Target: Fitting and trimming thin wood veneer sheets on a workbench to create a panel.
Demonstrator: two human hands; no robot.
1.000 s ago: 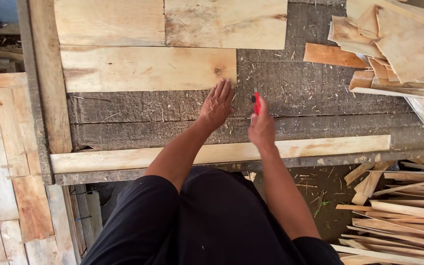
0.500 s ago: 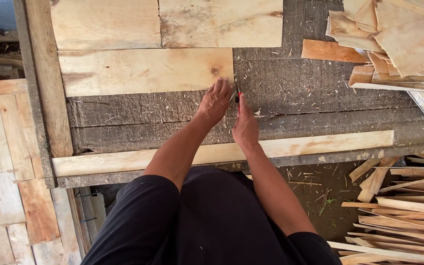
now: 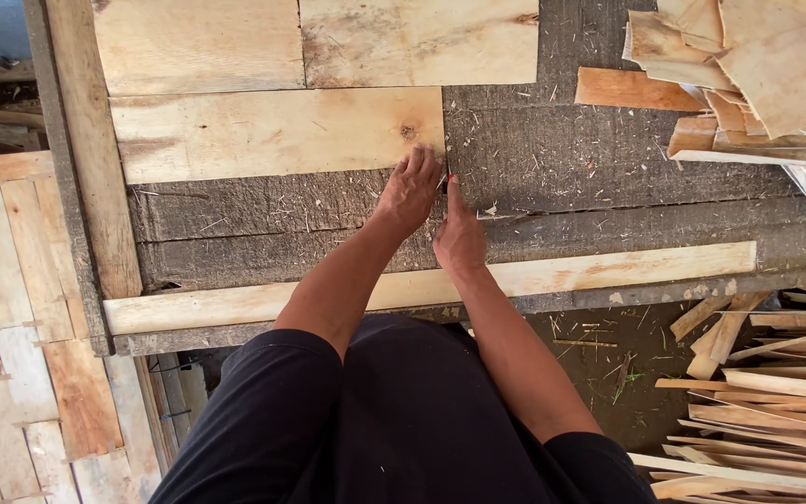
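Left hand: left hand (image 3: 409,191) lies palm down on the desk (image 3: 608,159), fingers (image 3: 422,163) stretched forward and close together, their tips touching the lower right corner of the pale veneer sheet (image 3: 272,135).
Right hand: right hand (image 3: 460,238) sits just beside the left, closed around a small red-tipped tool (image 3: 447,182); only a sliver of red shows between the two hands, so what kind of tool it is cannot be told.
Veneer sheet: flat on the dark, rough desk, its right edge at the hands, a knot (image 3: 409,132) near that corner; two more pale sheets (image 3: 417,42) lie edge to edge above it.
Front strip: long narrow wood strip (image 3: 608,271) runs along the near edge of the desk, under both forearms.
Right side: loose stack of veneer pieces (image 3: 757,75) at the desk's far right, well apart from the hands; thin offcuts (image 3: 767,392) heaped on the ground below.
Left side: joined veneer panels (image 3: 11,327) lie beside the desk frame.
Person: black clothing (image 3: 394,420) fills the lower middle.
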